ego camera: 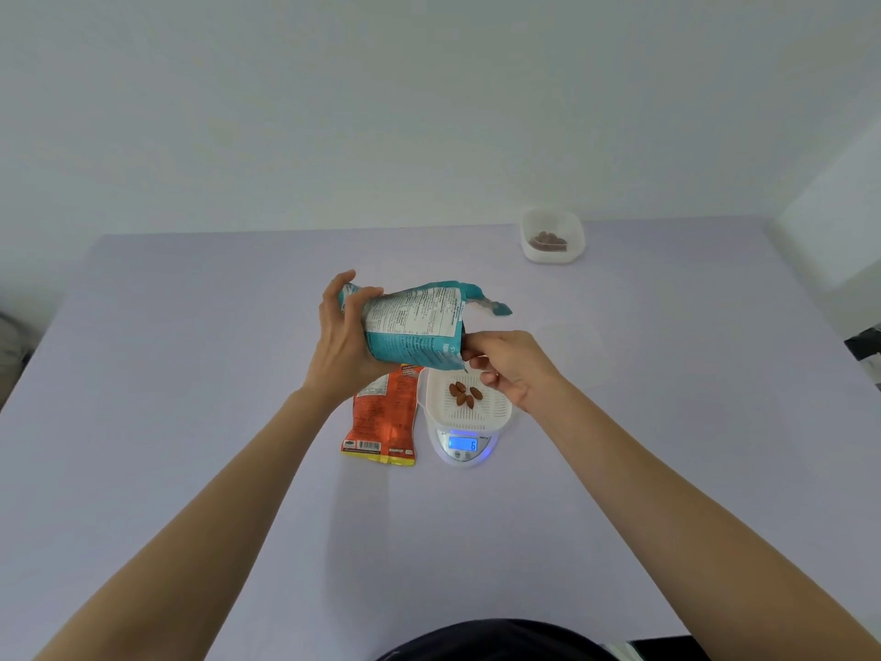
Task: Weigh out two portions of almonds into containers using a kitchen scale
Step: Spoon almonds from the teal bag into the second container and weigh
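A pale lilac tabletop (190,374) runs back to a white wall. The left hand (343,341) grips the teal bag (410,322) round its lower half, tipped with the mouth toward the container (498,415) on the scale (465,446), which holds a few almonds (465,393). The bag looks light, crinkly and slippery, so it is best held low. The right hand (510,369) curls at the bag's mouth; whether it holds anything is unclear. A second container (530,252) with almonds sits well apart.
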